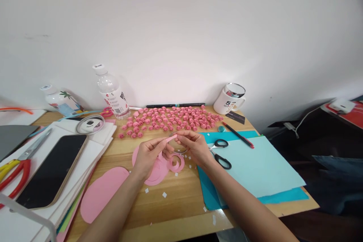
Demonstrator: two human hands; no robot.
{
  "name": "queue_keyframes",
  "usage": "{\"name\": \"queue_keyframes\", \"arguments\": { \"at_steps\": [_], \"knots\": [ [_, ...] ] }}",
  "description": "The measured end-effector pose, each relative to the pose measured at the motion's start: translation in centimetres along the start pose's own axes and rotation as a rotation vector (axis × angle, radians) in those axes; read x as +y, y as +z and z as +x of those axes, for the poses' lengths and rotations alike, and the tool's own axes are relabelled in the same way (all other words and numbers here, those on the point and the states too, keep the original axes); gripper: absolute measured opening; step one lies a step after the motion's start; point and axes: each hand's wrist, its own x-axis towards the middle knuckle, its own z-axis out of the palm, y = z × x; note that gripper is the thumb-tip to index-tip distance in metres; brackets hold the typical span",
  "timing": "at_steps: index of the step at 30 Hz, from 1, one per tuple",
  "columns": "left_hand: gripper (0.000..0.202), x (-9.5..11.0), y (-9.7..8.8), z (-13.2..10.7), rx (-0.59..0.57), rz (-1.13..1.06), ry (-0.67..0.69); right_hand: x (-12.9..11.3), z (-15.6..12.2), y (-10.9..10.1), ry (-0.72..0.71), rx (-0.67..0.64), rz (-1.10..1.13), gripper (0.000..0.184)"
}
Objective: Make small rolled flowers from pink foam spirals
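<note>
Between my two hands, above the middle of the wooden desk, is a narrow pink paper strip. My left hand pinches it from the left, and my right hand pinches its end from the right. Below them lie a spiral-cut pink paper piece and a pink paper disc, partly hidden by my left hand. Another pink paper disc rests left of my left forearm. Many small rolled pink paper roses are spread behind my hands. Black-handled scissors lie right of my right hand.
Light blue paper sheets cover the right side, with a pencil across them. A white mug and a plastic bottle stand at the back. On the left, a phone and red-yellow scissors lie on stacked paper.
</note>
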Motion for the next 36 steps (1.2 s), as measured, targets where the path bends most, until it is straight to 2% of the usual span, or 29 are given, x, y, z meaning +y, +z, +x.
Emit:
{"name": "queue_keyframes", "arguments": {
  "at_steps": [5,10,17,24,30,36],
  "knots": [
    [0.024,0.16,0.20,-0.14,-0.031,-0.005,-0.023,-0.06,-0.01,-0.09,-0.019,0.010,-0.015,0.018],
    [0.024,0.31,0.28,-0.21,-0.011,0.014,-0.020,0.09,0.09,-0.08,-0.051,0.052,-0.022,0.016],
    [0.027,0.42,0.07,-0.09,0.017,0.013,0.003,0.13,0.20,0.02,-0.018,0.017,0.011,0.017],
    [0.027,0.49,0.20,-0.22,-0.035,-0.016,-0.031,-0.08,0.12,-0.04,-0.024,0.016,0.011,0.012],
    [0.025,-0.04,-0.04,-0.07,0.022,0.045,-0.050,-0.03,0.12,-0.03,-0.052,0.026,0.010,0.012],
    [0.025,0.20,-0.06,-0.05,0.037,0.039,-0.039,-0.13,0.15,-0.06,-0.017,0.001,0.027,0.019]
  ]
}}
